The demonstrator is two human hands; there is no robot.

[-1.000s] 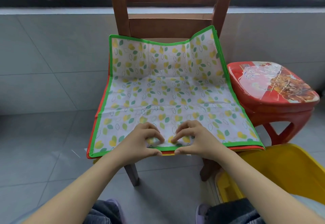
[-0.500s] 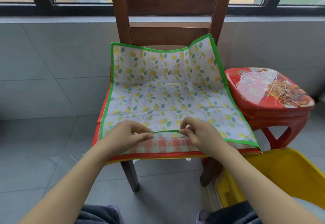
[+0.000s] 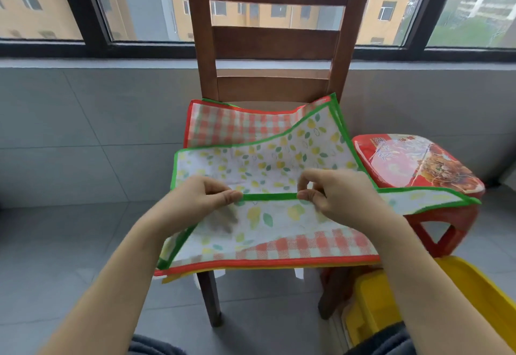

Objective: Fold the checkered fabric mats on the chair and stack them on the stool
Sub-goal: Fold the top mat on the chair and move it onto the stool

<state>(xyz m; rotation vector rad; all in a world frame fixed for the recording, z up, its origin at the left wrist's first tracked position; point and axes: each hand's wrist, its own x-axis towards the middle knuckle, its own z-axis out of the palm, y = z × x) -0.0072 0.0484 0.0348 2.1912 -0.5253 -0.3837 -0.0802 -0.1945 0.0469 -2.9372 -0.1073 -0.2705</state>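
Observation:
A green-edged mat [image 3: 268, 159] printed with yellow and green leaves is lifted off the wooden chair [image 3: 273, 45]. My left hand [image 3: 201, 204] and my right hand [image 3: 337, 195] both pinch its green front hem, held up above the seat. Its far right corner still rests against the chair back. Beneath it a red-edged, red-and-white checkered mat [image 3: 307, 243] lies flat on the seat, with more mat edges showing under that one. The red plastic stool [image 3: 413, 165] stands right of the chair, and a corner of the lifted mat hangs over its front edge.
A yellow plastic bin [image 3: 452, 296] sits on the floor at the lower right, beside my right arm. Grey tiled floor and a tiled wall with a dark-framed window lie behind the chair. My knees show at the bottom edge.
Both hands pinched the leaf mat's front hem and raised it up and back, uncovering the checkered mat below. The view tilted upward.

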